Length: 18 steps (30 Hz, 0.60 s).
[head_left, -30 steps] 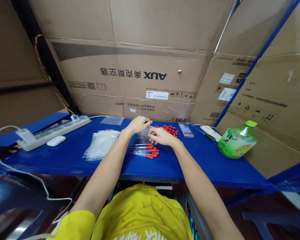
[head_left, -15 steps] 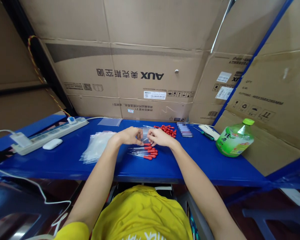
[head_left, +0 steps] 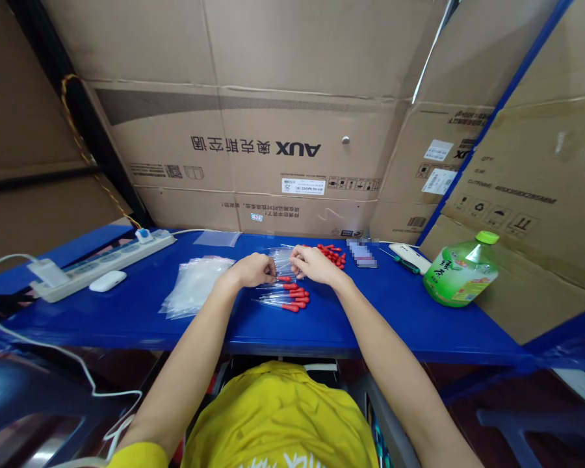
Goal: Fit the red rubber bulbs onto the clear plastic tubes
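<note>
My left hand (head_left: 252, 270) and my right hand (head_left: 312, 264) meet over the middle of the blue table (head_left: 127, 312), fingers pinched together around a thin clear tube (head_left: 283, 266) between them. Just in front of my hands lies a row of clear droppers with red bulbs (head_left: 292, 298). A loose heap of red bulbs (head_left: 332, 253) sits behind my right hand. Bare clear tubes (head_left: 279, 254) lie behind my fingers. What my right fingertips pinch is too small to make out.
A stack of clear plastic bags (head_left: 195, 286) lies left of my hands, another bag (head_left: 217, 238) behind. A power strip (head_left: 102, 261) and white earbud case (head_left: 108, 281) sit far left. A phone (head_left: 361, 252), screwdriver (head_left: 400, 261), white device (head_left: 410, 255) and green bottle (head_left: 461, 273) lie right. Cardboard boxes (head_left: 253, 143) wall the back.
My left hand came back from the bare tubes toward me and met my right hand; both now pinch together over the row of droppers.
</note>
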{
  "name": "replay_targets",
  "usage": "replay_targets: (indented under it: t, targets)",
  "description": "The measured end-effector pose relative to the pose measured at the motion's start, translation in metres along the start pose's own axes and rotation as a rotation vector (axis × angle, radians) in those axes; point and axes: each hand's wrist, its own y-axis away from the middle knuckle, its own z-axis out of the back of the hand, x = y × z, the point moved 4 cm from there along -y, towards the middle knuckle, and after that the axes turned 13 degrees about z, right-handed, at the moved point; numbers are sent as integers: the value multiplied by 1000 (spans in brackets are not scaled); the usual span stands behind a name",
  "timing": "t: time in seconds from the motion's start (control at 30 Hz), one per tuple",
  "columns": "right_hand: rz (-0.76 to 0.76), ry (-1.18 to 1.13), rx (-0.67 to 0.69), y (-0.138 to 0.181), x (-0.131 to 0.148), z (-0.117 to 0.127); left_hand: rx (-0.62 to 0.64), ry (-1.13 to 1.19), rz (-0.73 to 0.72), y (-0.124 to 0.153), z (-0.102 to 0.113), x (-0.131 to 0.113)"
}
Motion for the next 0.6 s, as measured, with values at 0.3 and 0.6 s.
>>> replay_targets:
  t: [0.3, 0.6]
  targets:
    - [-63, -231, 6, 0, -7, -10, 12, 142, -50, 1, 0, 9]
    - [-122, -334, -5, 0, -14, -14, 104, 202, -56, 6, 1, 6]
